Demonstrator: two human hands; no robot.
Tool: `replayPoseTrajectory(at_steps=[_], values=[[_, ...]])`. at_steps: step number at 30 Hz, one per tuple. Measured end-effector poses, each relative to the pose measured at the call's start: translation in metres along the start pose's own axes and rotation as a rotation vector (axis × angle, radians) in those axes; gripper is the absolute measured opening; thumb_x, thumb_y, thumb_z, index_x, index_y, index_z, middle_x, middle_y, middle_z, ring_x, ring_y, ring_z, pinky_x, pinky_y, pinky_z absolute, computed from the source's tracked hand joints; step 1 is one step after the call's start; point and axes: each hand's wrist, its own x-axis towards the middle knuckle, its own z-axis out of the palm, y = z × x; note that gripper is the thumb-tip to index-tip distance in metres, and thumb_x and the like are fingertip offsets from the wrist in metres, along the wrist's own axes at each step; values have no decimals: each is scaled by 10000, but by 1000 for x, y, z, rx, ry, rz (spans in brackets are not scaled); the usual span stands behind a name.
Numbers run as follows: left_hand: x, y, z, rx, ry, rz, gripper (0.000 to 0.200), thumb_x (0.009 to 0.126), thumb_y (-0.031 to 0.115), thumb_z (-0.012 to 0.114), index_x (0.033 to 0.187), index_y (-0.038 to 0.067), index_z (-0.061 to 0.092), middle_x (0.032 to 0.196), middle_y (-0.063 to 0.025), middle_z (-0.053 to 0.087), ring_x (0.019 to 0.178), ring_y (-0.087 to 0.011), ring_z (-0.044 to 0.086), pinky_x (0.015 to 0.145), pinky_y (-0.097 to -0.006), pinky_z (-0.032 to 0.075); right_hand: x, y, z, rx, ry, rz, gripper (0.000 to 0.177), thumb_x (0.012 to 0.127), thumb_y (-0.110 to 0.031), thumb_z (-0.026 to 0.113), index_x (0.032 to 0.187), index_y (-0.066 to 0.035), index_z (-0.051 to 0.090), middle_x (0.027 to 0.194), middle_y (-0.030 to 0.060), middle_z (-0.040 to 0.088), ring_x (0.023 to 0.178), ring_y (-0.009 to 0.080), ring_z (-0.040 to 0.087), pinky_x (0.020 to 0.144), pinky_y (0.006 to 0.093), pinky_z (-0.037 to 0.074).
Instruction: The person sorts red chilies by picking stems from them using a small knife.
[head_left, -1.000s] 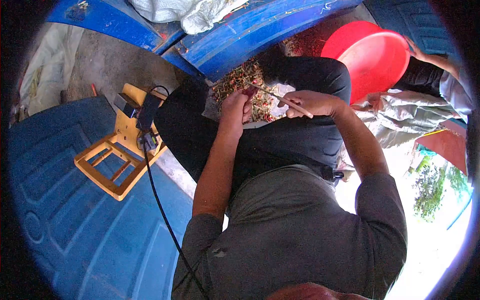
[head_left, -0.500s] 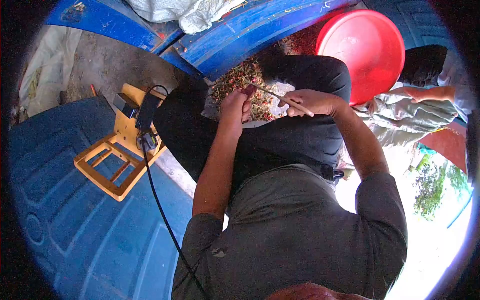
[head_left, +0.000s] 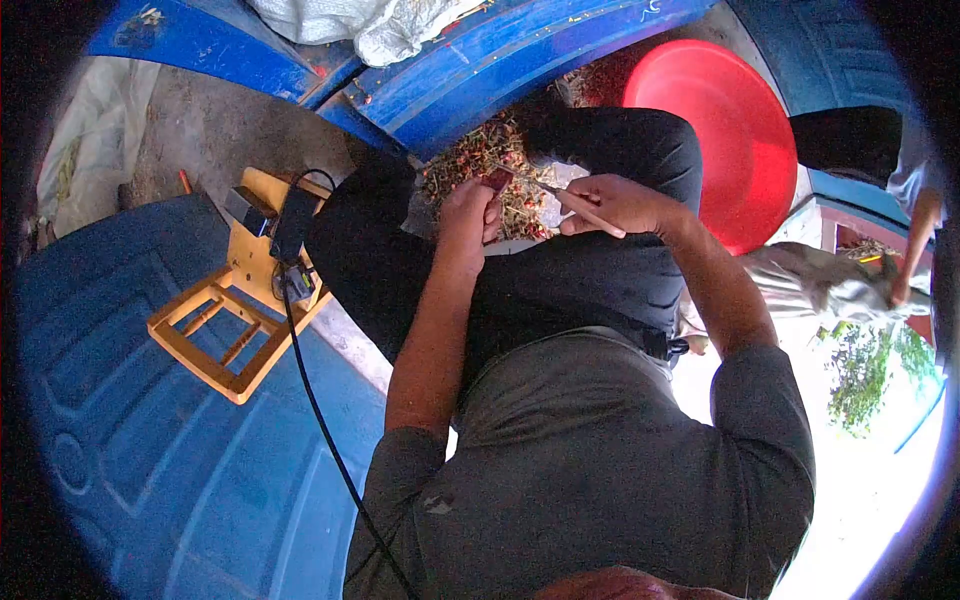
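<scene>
My left hand [head_left: 468,212] is closed around a small dark red piece [head_left: 498,178], whose end sticks out past the fingers. My right hand [head_left: 625,203] grips a thin metal tool with a pale wooden handle [head_left: 592,214]; whether it is a knife cannot be made out. The tool's narrow tip points left and meets or nearly meets the red piece. Both hands are above my lap, between my knees. Below them lies a heap of brownish stalks and red bits [head_left: 470,158].
A large red basin [head_left: 740,150] stands tilted beyond my right knee. Another person's hand [head_left: 905,285] rests at a greyish cloth sack [head_left: 800,275] on the right. A wooden chair [head_left: 240,385] with a black cable [head_left: 315,390] is at left. Blue panels [head_left: 470,85] lie ahead.
The red basin has tipped and shifted slightly downward. The other person's hand and the cloth sack have moved down and right. My hands hold nearly the same place, the tool slightly turned.
</scene>
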Motion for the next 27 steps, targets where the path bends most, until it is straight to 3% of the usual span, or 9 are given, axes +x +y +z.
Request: replayPoseTrajectory(at_steps=[5, 7, 8, 10, 16, 19, 23, 25, 27], values=[[2, -4, -1, 22, 9, -3, 110, 911, 160, 502, 939, 70, 559, 635, 46, 441, 480, -48, 350, 415, -236, 257, -3, -1, 5, -2, 80, 37, 293, 889, -280, 757, 952, -25, 628, 808, -7, 617, 787, 78, 549, 716, 278, 461], [2, -3, 0, -10, 29, -17, 119, 915, 156, 512, 958, 64, 574, 637, 50, 441, 484, -46, 356, 417, -233, 262, -2, 3, 8, -34, 95, 24, 490, 956, -492, 559, 1102, -36, 664, 945, 156, 697, 808, 216, 654, 761, 375, 503], [2, -2, 1, -9, 28, -17, 119, 915, 156, 512, 958, 64, 574, 637, 50, 441, 484, -46, 356, 417, -233, 262, -3, 4, 8, -34, 96, 24, 490, 956, -492, 559, 1102, -36, 664, 945, 156, 697, 808, 216, 654, 761, 375, 503], [-3, 2, 6, 27, 48, -15, 72, 924, 155, 521, 885, 95, 518, 655, 31, 441, 501, -66, 373, 423, -231, 296, -8, -2, 12, -20, 192, -42, 314, 935, -313, 702, 890, -10, 632, 752, -1, 602, 725, 73, 513, 664, 290, 451], [1, -2, 1, 41, 3, -26, 169, 932, 185, 511, 1006, 56, 592, 658, 44, 449, 516, -50, 383, 412, -213, 287, -10, -1, 17, 145, 204, 93, 328, 926, -311, 716, 845, -1, 648, 695, -25, 575, 689, 41, 474, 605, 257, 412], [5, -7, -3, 61, -20, -7, 228, 934, 189, 511, 1075, 43, 614, 662, 47, 456, 515, -49, 387, 408, -213, 284, -14, 2, 18, 23, 160, 73, 296, 932, -294, 712, 863, -12, 656, 716, -36, 587, 673, 23, 468, 578, 234, 392], [4, -9, -4, 77, -53, -10, 219, 937, 191, 502, 1062, 49, 613, 660, 45, 464, 503, -49, 388, 408, -224, 289, -13, 15, 20, 133, 163, 66, 266, 937, -288, 705, 898, -30, 657, 738, -46, 596, 652, 18, 483, 555, 232, 395], [1, -6, -1, 33, -48, -8, 145, 928, 189, 523, 965, 63, 584, 631, 54, 434, 478, -42, 353, 407, -222, 245, -19, 7, 14, 77, 134, -38, 255, 922, -280, 722, 958, -37, 653, 773, -43, 621, 646, 19, 513, 543, 228, 411], [2, -5, 0, 32, -21, 8, 144, 928, 187, 520, 971, 65, 582, 630, 53, 434, 475, -42, 351, 406, -223, 245, -23, 7, 15, 284, 250, -26, 281, 902, -273, 743, 1030, -40, 655, 815, -29, 647, 662, 28, 541, 555, 227, 437]])
